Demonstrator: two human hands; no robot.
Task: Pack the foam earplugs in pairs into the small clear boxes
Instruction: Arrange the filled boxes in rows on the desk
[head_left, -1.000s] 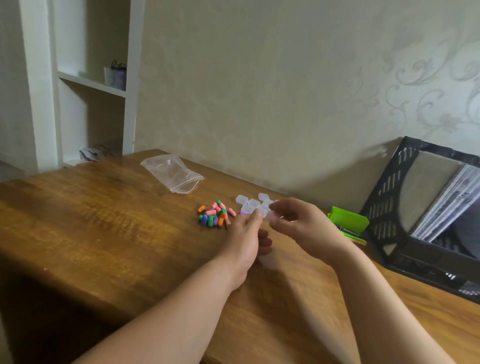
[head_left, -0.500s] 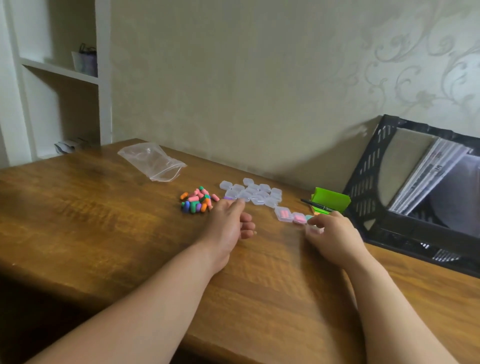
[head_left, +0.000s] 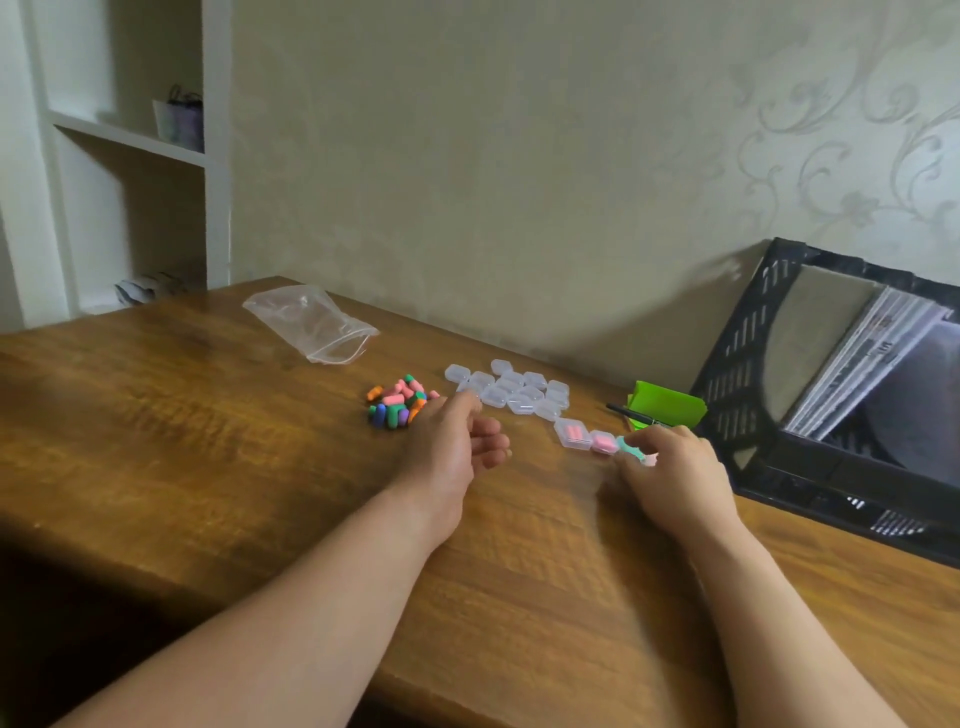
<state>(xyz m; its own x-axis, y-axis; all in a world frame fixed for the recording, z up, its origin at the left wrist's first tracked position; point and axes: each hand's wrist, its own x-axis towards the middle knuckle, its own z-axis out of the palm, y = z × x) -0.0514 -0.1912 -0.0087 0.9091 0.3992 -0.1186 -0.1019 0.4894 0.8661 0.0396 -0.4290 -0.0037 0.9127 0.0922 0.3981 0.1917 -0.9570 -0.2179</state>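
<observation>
**Two filled, third in hand**

The right hand (head_left: 670, 467) pinches a box of teal earplugs (head_left: 627, 447) — two pink-filled boxes (head_left: 573, 434) lie just beside it. The left hand (head_left: 457, 441) hangs loose, holding nothing, by the empty boxes (head_left: 511, 392) and earplug pile (head_left: 397, 405) — most remains, I'd say.

A clear zip bag (head_left: 311, 325) is laid on the wooden table (head_left: 156, 441), a black pen (head_left: 626, 412) is set against a green box (head_left: 670, 402), and papers (head_left: 862, 358) are held in a black rack (head_left: 737, 353).
</observation>
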